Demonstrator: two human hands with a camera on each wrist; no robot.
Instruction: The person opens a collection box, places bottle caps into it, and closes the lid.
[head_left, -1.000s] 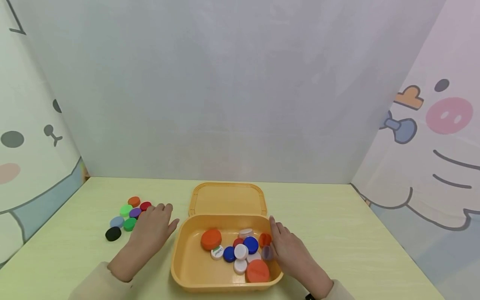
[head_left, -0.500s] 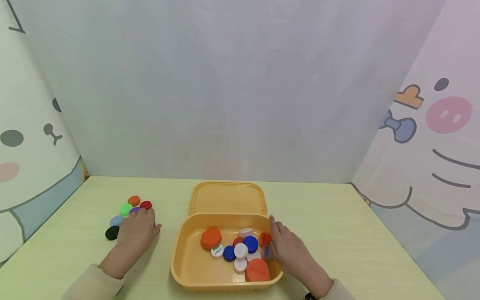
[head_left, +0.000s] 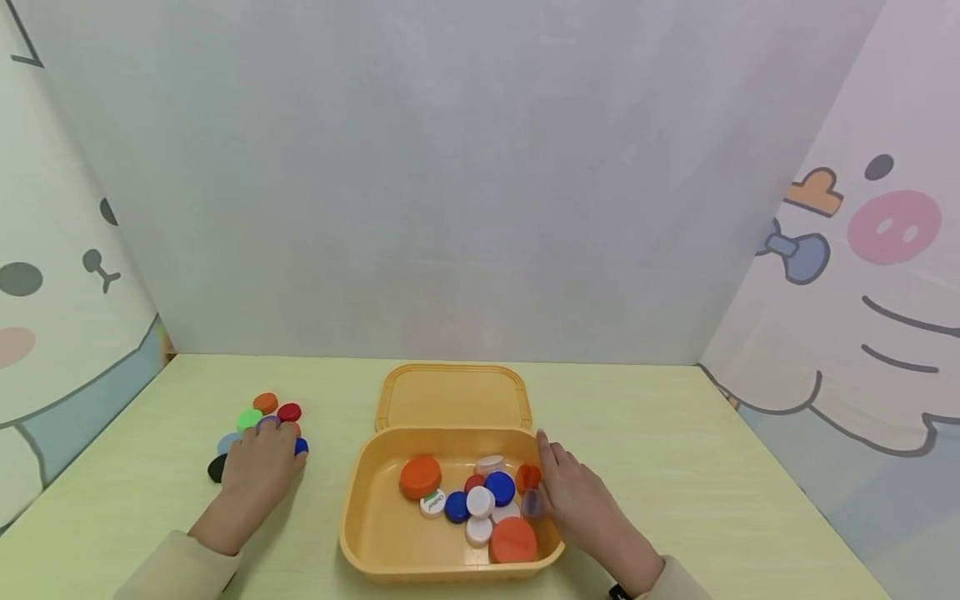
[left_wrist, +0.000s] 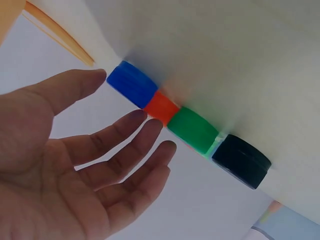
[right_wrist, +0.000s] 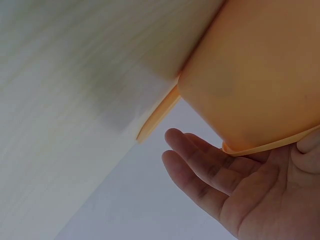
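My left hand point(head_left: 258, 467) reaches over the group of bottle caps at the left, fingers spread and loosely bent. Its thumb tip is right at the blue cap point(left_wrist: 132, 83). The fingertips lie over the orange cap point(left_wrist: 161, 107) and near the green cap point(left_wrist: 193, 130); the black cap point(left_wrist: 241, 161) stands farther along the row. My right hand point(head_left: 581, 500) rests on the right rim of the yellow box point(head_left: 352, 508), its fingers mostly straight along the outer side. In the right wrist view the palm lies at the rim, with the thumb mostly out of sight.
Inside the box lie several caps, among them a big orange cap point(head_left: 420, 477), a salmon cap point(head_left: 513, 540) and a white cap point(head_left: 481, 502). The yellow lid point(head_left: 453, 396) lies behind the box. A grey backdrop point(head_left: 450, 183) closes off the table's far edge.
My left hand has moved left and down onto the caps, and the blue cap now shows beside the thumb. My right hand and the box have stayed in place.
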